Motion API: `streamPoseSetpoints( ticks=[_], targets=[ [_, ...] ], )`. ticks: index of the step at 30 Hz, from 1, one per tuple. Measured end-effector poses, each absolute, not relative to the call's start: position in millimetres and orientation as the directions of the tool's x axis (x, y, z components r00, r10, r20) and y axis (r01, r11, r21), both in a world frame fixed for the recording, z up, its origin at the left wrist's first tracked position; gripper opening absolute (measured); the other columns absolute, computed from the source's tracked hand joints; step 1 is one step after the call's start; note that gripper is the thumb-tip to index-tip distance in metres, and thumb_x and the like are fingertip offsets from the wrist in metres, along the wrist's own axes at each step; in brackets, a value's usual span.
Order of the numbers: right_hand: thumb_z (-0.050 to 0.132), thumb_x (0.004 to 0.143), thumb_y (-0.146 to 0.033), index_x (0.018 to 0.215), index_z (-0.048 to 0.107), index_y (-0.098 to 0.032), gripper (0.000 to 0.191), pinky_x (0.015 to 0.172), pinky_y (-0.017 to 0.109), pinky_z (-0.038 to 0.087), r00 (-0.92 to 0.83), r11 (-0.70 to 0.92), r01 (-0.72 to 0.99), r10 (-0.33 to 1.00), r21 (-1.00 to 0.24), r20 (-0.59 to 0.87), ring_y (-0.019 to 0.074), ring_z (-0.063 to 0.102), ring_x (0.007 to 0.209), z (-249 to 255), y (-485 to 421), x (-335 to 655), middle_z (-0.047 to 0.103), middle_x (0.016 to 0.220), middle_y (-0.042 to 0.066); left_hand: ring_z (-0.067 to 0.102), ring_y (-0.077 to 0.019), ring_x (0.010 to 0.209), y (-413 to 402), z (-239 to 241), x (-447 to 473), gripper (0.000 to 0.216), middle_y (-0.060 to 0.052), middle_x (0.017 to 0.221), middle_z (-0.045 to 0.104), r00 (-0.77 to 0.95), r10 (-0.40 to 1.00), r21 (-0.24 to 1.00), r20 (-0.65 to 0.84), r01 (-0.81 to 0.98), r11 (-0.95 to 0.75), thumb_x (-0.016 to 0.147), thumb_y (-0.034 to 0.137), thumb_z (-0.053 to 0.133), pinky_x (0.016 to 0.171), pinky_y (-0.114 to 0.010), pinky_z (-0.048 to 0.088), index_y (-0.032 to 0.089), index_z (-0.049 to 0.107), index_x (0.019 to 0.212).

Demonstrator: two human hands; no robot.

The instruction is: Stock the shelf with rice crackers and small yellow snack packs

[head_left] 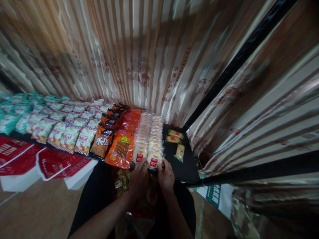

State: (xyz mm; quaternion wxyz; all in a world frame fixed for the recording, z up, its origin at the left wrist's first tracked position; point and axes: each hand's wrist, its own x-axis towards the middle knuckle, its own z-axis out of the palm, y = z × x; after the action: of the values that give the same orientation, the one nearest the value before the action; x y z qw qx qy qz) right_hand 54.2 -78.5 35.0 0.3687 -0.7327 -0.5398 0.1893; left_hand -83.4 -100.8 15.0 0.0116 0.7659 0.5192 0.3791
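Note:
Two rows of clear rice-cracker packs point(149, 139) with red labels lie on a black shelf point(183, 166). At their near end my left hand point(139, 181) and my right hand point(165, 177) sit side by side. The fingers of both curl onto the front pack point(154, 160) of the right-hand row. Below my hands lies a clear bag of small wrapped snacks point(122, 181). Three small yellow packets point(175, 141) rest on the bare shelf to the right of the rows.
Left of the crackers lie rows of orange snack bags point(123, 142), dark orange bags point(106, 137) and white and teal bags point(62, 131). Red baskets point(57, 164) sit below the shelf at left. A striped shiny curtain point(139, 56) hangs behind and to the right.

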Motion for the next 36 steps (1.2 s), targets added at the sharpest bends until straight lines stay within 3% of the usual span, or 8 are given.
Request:
streamPoseSetpoints(
  ticks=[5,17,28,36],
  targets=[
    [0.033,0.083,-0.053,0.109,0.06,-0.013,0.055,0.076,0.034,0.046,0.332,-0.114,0.667,0.93,-0.736,0.157,0.0232,0.06,0.084,33.4,-77.5,54.9,0.064,0.092,0.012,0.053,-0.0198,0.113,-97.7,17.9,-87.1,0.027,-0.01,0.122,0.057,0.133,0.776,0.371,0.617,0.821,-0.435,0.089,0.015,0.042,0.093,-0.039,0.048,0.018,0.056,0.113],
    [0.032,0.084,-0.053,0.109,0.06,-0.013,0.054,0.074,0.033,0.046,0.322,-0.105,0.689,0.931,-0.717,0.174,0.0221,0.06,0.083,28.7,-75.5,57.2,0.064,0.093,0.011,0.034,-0.0299,0.132,-78.9,35.5,-83.3,0.04,-0.012,0.134,0.05,0.176,0.757,0.189,0.629,0.91,-0.368,0.088,0.033,0.05,0.102,-0.048,0.038,0.018,0.053,0.124],
    [0.033,0.084,-0.052,0.11,0.06,-0.014,0.054,0.079,0.035,0.046,0.327,-0.104,0.688,0.928,-0.718,0.178,0.0236,0.059,0.089,26.9,-71.0,58.7,0.064,0.098,0.013,0.032,-0.0291,0.135,-74.7,32.5,-86.6,0.049,-0.015,0.139,0.044,0.204,0.803,0.154,0.56,0.926,-0.343,0.089,0.039,0.046,0.105,-0.046,0.036,0.015,0.047,0.131],
    [0.034,0.083,-0.052,0.109,0.06,-0.015,0.052,0.075,0.033,0.046,0.331,-0.116,0.679,0.93,-0.725,0.162,0.0222,0.06,0.084,30.2,-67.6,60.1,0.064,0.094,0.011,0.036,-0.0277,0.133,-72.8,27.7,-86.0,0.048,-0.012,0.138,0.047,0.179,0.798,0.15,0.576,0.936,-0.318,0.088,0.04,0.049,0.107,-0.044,0.034,0.017,0.048,0.13]
  ],
)
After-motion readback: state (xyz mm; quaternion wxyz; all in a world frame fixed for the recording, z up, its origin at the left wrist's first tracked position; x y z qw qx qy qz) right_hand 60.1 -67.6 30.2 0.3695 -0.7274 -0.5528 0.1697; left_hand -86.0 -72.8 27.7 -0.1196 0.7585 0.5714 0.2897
